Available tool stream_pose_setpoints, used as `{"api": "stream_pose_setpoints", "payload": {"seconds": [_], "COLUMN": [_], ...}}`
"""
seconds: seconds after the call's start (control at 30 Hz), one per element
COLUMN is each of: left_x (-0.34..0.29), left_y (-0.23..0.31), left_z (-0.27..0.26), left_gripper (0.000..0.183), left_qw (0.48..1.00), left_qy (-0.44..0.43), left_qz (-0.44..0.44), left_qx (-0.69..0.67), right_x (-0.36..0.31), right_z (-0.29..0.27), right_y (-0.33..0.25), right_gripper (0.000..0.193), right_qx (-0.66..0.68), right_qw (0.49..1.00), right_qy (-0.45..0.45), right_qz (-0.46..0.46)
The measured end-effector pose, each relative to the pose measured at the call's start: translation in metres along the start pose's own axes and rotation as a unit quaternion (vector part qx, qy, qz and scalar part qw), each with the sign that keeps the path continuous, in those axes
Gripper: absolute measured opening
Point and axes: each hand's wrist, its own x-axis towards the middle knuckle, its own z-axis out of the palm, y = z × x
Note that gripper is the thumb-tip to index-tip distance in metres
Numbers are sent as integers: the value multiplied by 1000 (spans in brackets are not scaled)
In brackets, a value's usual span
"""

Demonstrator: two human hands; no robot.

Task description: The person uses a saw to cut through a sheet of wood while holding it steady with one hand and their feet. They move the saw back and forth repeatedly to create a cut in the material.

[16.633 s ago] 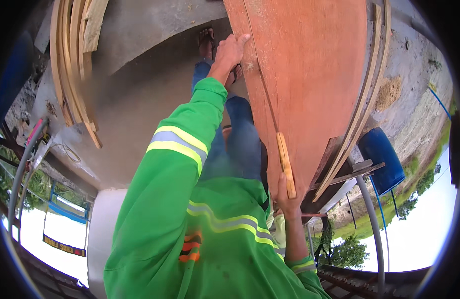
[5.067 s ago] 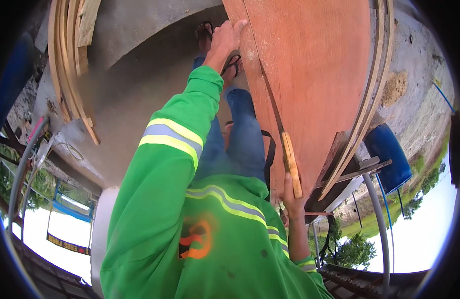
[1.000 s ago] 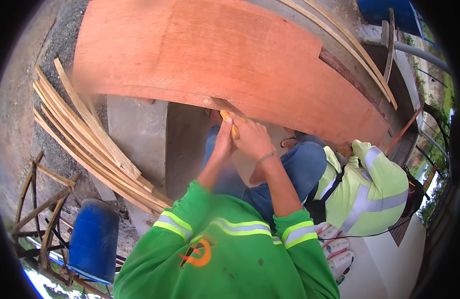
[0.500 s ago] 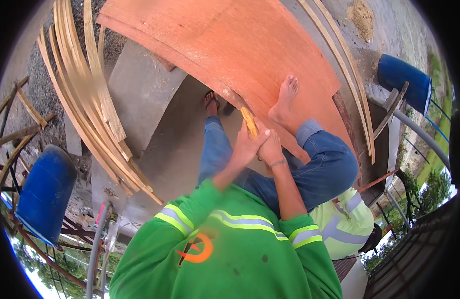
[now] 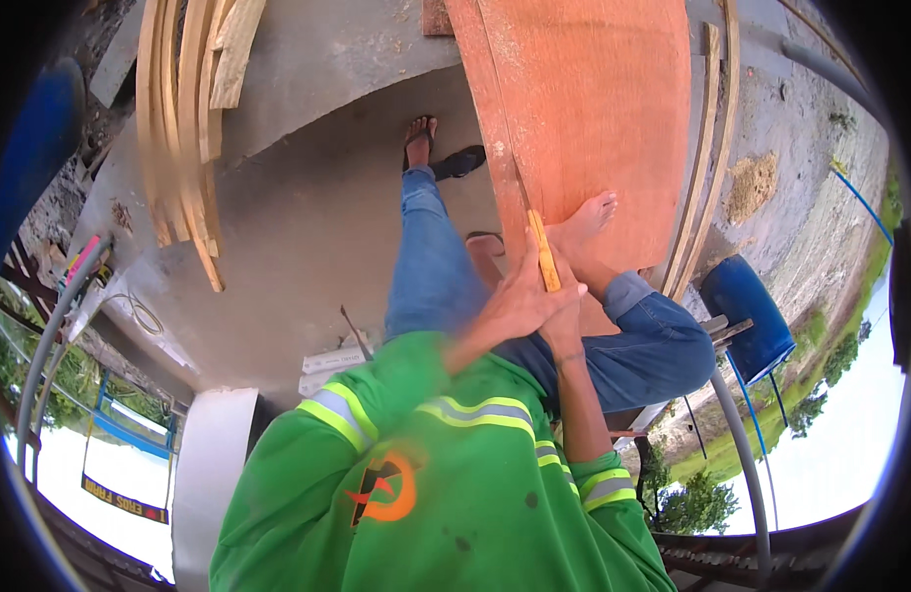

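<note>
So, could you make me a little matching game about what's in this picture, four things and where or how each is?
1. saw handle
2. bare foot
3. empty sandal
4. tan heap

A. black, lying on the floor
B. right of the reddish board
C. held by left hand and right hand together
D. resting on that board

Pairs: 1-C, 2-D, 3-A, 4-B

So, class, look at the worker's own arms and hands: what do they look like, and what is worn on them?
The sleeves are green, each ringed by a grey band edged in bright yellow, and end partway down the forearms. The left hand and right hand show no gloves. A thin dark line crosses the right wrist, perhaps a bracelet.
</note>
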Motion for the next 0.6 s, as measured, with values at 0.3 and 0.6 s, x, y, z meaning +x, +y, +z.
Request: {"api": "stream_pose_setpoints", "payload": {"seconds": [0.3,0.6], "left_x": [-37,59], "left_y": [13,22], "left_z": [21,-23], "left_gripper": [118,105], "left_qw": [998,998], "left_qy": [-60,-16], "left_qz": [-3,-42], "left_qx": [-4,36], "right_x": [-34,73], "right_z": [-27,4], "right_y": [-13,44], "right_gripper": [44,37], "right_qx": [69,-103], "right_qw": [998,994], "right_qy": [-9,-45], "right_qz": [12,11]}}
